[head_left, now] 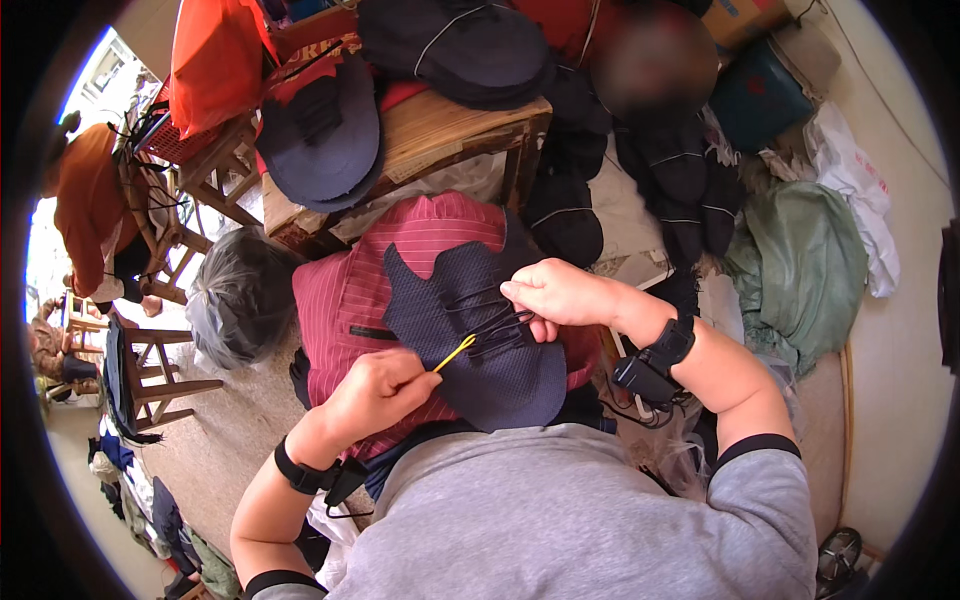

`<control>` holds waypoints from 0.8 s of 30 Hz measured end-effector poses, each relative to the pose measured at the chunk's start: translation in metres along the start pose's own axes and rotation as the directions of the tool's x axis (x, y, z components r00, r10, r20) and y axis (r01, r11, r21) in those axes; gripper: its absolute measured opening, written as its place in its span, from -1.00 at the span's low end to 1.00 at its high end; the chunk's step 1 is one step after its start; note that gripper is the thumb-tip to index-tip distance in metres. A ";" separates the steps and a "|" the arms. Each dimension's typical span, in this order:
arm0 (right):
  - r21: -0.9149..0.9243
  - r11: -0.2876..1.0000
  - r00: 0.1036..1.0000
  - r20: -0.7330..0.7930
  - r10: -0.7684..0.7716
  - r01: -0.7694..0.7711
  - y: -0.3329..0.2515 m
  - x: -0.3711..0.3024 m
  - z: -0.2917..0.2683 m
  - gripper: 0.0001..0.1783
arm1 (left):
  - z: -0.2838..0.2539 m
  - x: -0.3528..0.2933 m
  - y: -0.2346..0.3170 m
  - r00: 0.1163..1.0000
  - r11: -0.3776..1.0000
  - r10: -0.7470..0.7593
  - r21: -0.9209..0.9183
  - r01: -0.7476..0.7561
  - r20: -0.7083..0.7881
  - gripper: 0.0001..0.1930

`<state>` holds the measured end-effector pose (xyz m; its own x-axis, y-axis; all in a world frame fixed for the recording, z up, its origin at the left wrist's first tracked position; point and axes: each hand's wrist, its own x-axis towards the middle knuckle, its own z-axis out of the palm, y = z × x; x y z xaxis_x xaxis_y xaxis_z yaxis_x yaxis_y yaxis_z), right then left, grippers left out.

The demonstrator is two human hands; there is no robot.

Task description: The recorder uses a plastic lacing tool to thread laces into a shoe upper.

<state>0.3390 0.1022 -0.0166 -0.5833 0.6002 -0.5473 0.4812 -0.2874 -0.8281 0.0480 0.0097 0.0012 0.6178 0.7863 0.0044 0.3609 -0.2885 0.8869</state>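
A dark navy textured cloth piece (425,295), rounded at its near end and notched at its far end, lies over a red pinstriped cloth (335,290) on my lap. Several strands of black cord (490,325) run across its middle. My left hand (378,395) is closed around a thin yellow tool (456,353), whose looped tip reaches the cords. I cannot make out whether a cord passes through that tip. Thumb and forefinger of my right hand (550,297) pinch together over the piece's right side, with looped black cord at the fingers.
Ahead stands a wooden table (450,130) bearing tied stacks of dark cloth pieces (455,45) and a single piece (325,135). A grey plastic bag (240,300) and wooden stool (160,375) are at left. Green sacking (800,270) lies right. Another person (90,210) sits far left.
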 end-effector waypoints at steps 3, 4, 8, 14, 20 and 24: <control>0.036 0.999 0.999 0.036 0.034 -0.035 -0.004 0.000 0.000 -0.55 | 0.006 0.007 0.004 0.979 0.991 0.132 0.001 -0.134 -0.155 -0.75; 0.033 0.999 0.999 0.033 0.033 -0.034 -0.003 -0.001 -0.003 -0.55 | 0.010 0.011 0.009 0.984 0.980 0.011 -0.194 -0.046 -0.180 -0.73; -0.022 1.000 0.986 0.170 -0.002 0.006 -0.002 -0.005 -0.007 -0.58 | 0.019 0.029 0.013 0.975 0.719 -0.212 -0.687 0.105 -0.073 -0.48; -0.061 0.998 0.987 0.161 -0.013 0.023 0.001 -0.004 -0.006 -0.58 | 0.034 0.041 0.004 0.971 0.525 -0.198 -0.851 -0.010 -0.134 -0.55; -0.075 0.995 0.992 0.109 -0.061 0.070 0.006 -0.005 -0.003 -0.66 | 0.033 0.033 0.004 0.935 0.762 -0.326 -0.623 0.173 -0.139 -0.79; -0.044 0.996 0.994 0.082 -0.075 0.078 0.008 -0.008 -0.006 -0.65 | 0.002 0.013 0.010 0.870 0.823 -0.392 -0.537 0.186 -0.299 -0.76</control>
<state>0.3515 0.0993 -0.0177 -0.6690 0.5570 -0.4920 0.4624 -0.2063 -0.8623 0.0605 0.0159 0.0091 0.1873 0.9606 -0.2054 0.0361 0.2022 0.9787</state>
